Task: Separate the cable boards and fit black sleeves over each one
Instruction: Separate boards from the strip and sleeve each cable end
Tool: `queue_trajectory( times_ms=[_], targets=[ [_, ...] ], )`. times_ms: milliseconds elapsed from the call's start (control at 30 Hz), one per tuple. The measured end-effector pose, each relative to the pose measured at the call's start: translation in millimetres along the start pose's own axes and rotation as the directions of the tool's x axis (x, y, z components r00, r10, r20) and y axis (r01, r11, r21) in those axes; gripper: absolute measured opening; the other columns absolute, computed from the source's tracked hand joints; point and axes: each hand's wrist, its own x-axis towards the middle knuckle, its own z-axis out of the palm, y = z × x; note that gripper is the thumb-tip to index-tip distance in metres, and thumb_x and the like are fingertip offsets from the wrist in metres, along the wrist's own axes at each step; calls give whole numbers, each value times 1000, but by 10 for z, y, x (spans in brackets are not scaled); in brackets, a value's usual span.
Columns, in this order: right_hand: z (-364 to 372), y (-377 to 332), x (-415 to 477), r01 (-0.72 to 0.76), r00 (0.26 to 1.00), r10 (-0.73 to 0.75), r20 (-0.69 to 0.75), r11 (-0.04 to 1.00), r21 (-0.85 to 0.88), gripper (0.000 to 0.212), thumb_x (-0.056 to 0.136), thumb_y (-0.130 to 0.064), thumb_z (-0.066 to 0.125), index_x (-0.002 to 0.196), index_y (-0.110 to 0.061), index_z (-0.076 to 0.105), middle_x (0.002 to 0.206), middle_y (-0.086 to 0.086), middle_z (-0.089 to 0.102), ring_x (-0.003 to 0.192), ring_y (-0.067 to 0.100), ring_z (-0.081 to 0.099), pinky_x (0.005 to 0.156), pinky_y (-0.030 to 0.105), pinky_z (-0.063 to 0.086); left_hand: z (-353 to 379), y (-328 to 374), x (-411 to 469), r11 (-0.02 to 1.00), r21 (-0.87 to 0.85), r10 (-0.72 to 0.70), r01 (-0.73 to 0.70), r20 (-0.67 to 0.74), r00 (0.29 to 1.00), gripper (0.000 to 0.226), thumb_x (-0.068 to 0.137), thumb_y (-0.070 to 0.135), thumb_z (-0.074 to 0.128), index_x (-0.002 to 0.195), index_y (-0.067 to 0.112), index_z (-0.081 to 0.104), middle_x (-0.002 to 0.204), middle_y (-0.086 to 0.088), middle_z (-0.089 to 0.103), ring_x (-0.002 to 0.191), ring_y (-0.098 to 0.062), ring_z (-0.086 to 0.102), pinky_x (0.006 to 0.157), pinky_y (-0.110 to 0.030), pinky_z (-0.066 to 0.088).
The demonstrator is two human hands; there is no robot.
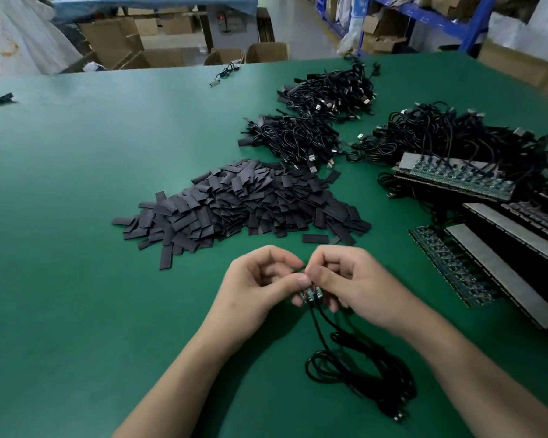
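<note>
Table: covered in plain, unpatterned green.
Sleeves: matt black to dark grey, seen throughout the pile.
Small boards: green, dotted with pale parts.
Cables: black.
Board strips: green, edged by grey bands.
Cartons: brown.
Shelving: painted blue.

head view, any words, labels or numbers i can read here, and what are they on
No text can be read anywhere in this view.
Small boards, pinched between the left hand and the right hand: any marking is too small and blurred.
Strip of boards: too small to read.
Cardboard boxes: no legible print.
Black sleeves: no print visible.
</note>
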Motion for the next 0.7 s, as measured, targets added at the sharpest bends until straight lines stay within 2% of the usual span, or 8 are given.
queue_trajectory(
  times_ms=[100,167,267,333,433,533,600,700],
  targets=[
    [8,47,-28,-19,1000,21,-21,997,73,24,101,-27,60,79,-30,68,61,-5,65,49,4,55,49,12,41,28,-9,8,999,-26,-38,38,-5,999,9,78,19,79,85,22,75,66,-6,69,56,-12,63,64,-18,51],
    [14,86,-38,-16,998,20,-66,998,61,24,100,-28,57,79,-31,68,60,-5,62,50,5,54,50,14,41,36,-5,17,998,34,-53,53,4,999,7,82,25,77,84,20,73,66,-5,68,57,-13,63,65,-19,50],
    [24,129,-34,-10,993,13,-113,1000,22,24,100,-33,56,80,-26,66,61,-9,58,53,5,53,52,14,41,46,-27,0,985,173,-35,27,48,998,28,93,39,69,77,16,68,62,-1,69,55,-11,60,60,-17,44],
    [39,149,-37,-15,992,10,-123,999,-43,29,99,-43,54,81,-22,64,62,-8,57,54,5,52,53,19,43,55,-17,-12,981,194,-20,8,60,998,32,94,39,65,76,13,66,60,-1,68,54,-8,58,58,-15,42],
    [76,150,-44,-12,996,3,-94,995,-103,39,97,-56,47,82,-24,63,70,5,65,56,8,51,54,30,43,46,14,-5,994,105,-34,23,102,994,29,97,30,60,77,9,64,61,-1,67,53,-5,56,59,-12,41],
    [119,149,-39,-6,999,5,-51,1000,-26,40,99,-56,45,85,-22,60,79,18,62,63,14,49,59,37,41,18,37,4,998,39,-59,54,138,989,30,101,26,59,75,12,63,60,-2,64,52,-3,52,56,-12,38],
    [141,148,-29,-7,999,8,-33,999,31,40,102,-51,46,86,-17,58,80,24,57,66,19,44,61,37,38,-2,40,4,997,34,-72,68,135,988,28,98,27,58,74,12,63,60,0,63,52,-4,51,56,-14,37],
    [163,146,-28,-6,1000,6,-3,994,108,42,106,-43,44,91,-4,55,84,26,63,70,23,44,62,28,38,-24,31,2,996,-15,-85,88,138,987,27,96,30,59,74,16,65,60,-3,62,57,-13,50,59,-24,36]
  ],
)
